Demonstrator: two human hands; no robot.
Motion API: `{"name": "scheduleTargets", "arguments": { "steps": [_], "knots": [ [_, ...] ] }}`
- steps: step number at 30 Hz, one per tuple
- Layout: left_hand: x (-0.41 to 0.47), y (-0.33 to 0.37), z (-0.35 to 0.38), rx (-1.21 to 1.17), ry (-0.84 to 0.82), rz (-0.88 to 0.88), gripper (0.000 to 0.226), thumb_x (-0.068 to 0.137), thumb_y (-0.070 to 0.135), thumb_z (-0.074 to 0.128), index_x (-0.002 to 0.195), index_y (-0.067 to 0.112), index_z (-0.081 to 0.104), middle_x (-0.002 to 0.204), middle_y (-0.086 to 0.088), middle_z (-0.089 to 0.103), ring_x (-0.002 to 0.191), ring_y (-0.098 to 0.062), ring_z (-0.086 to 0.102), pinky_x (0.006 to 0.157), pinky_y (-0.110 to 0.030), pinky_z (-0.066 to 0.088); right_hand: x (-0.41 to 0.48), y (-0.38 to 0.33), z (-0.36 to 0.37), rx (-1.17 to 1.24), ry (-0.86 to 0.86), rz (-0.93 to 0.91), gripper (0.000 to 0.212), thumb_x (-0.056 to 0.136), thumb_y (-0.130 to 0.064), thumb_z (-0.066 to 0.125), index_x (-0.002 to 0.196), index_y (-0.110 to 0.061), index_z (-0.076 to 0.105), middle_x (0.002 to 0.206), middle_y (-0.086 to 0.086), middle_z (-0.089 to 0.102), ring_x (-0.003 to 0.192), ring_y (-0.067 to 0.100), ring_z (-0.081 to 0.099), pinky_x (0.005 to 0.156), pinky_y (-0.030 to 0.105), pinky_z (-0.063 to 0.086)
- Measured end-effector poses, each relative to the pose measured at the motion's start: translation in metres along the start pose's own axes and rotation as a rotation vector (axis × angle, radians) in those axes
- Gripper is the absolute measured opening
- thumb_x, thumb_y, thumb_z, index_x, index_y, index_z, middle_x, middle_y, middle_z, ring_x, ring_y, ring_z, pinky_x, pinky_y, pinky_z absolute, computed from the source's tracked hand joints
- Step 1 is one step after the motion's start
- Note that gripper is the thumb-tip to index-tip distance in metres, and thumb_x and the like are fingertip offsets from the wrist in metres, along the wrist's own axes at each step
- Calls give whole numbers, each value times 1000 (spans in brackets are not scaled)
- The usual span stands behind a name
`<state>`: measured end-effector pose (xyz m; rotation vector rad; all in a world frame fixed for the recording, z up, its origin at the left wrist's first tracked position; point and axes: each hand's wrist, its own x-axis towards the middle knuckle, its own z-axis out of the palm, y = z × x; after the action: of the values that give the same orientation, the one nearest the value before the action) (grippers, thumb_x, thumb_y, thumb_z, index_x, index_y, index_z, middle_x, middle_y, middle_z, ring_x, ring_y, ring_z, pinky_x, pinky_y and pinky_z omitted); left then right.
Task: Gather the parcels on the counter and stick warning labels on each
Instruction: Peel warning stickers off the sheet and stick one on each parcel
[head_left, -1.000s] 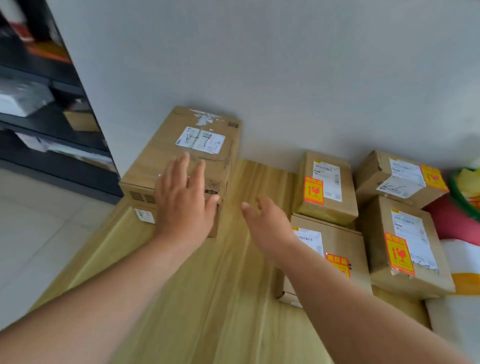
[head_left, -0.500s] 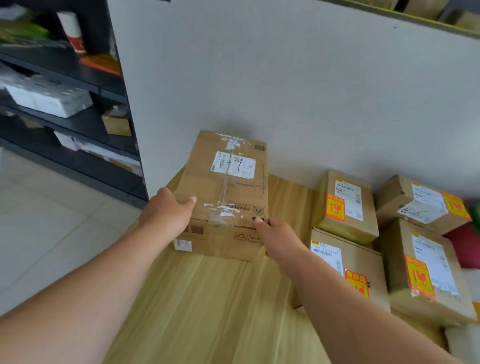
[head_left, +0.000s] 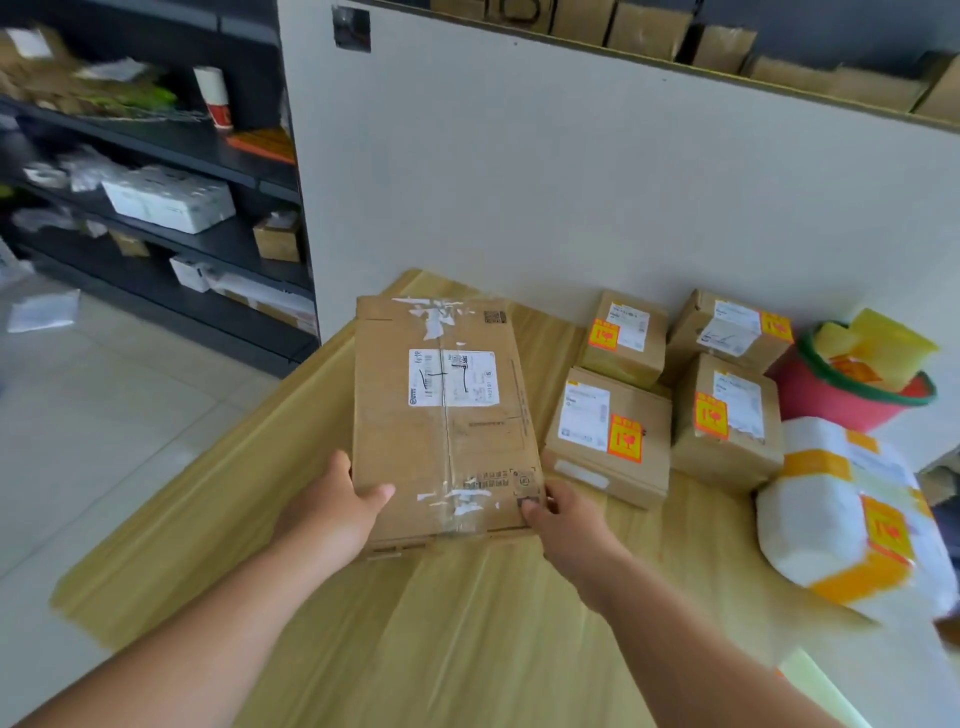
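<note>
A large brown cardboard parcel (head_left: 441, 415) with a white shipping label and no orange sticker is tilted up over the wooden counter (head_left: 467, 623). My left hand (head_left: 337, 509) grips its near left corner, thumb on top. My right hand (head_left: 566, 525) grips the near right corner. To the right lie several smaller brown parcels, each with an orange warning label: one at the back (head_left: 623, 338), one in front of it (head_left: 608, 436), one further right (head_left: 727, 421). A white and yellow bag parcel (head_left: 831, 519) also carries an orange label.
A red basket (head_left: 841, 405) with a green rim holds yellow packets at the far right. A grey partition wall (head_left: 571, 182) backs the counter. Dark shelves (head_left: 156, 218) with boxes and bags stand to the left over a tiled floor.
My hands went from hovering open to gripping the large parcel's near corners. The parcel has come toward me, away from the wall, and its far end has risen.
</note>
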<state>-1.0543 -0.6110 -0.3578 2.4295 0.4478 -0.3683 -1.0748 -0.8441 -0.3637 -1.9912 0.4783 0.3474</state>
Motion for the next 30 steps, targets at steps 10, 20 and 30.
{"name": "scheduleTargets", "arguments": {
  "steps": [10, 20, 30],
  "knots": [
    [-111, -40, 18, 110, 53, 39, 29, 91, 37, 55, 107, 15, 44, 111, -5, 62, 98, -30, 61, 68, -31, 41, -120, 66, 3, -125, 64, -16, 16, 90, -18, 56, 101, -25, 65, 85, -7, 70, 76, 16, 64, 73, 33, 54],
    [-78, -58, -41, 224, -52, 84, 56, 96, 17, 42, 148, 28, 27, 141, -5, 45, 108, -29, 55, 81, -33, 50, -190, 55, 88, -84, -69, 72, 14, 86, -24, 57, 74, -17, 60, 68, -1, 57, 60, 16, 50, 55, 27, 42],
    [-113, -48, -38, 464, -235, 492, 97, 78, 76, 42, 152, 26, 6, 160, -2, -9, 146, -26, -16, 116, -55, 1, -192, 5, 109, -387, 212, -43, 34, 95, -24, 45, 127, -25, 54, 115, -2, 64, 96, 19, 60, 72, 25, 44]
  ]
}}
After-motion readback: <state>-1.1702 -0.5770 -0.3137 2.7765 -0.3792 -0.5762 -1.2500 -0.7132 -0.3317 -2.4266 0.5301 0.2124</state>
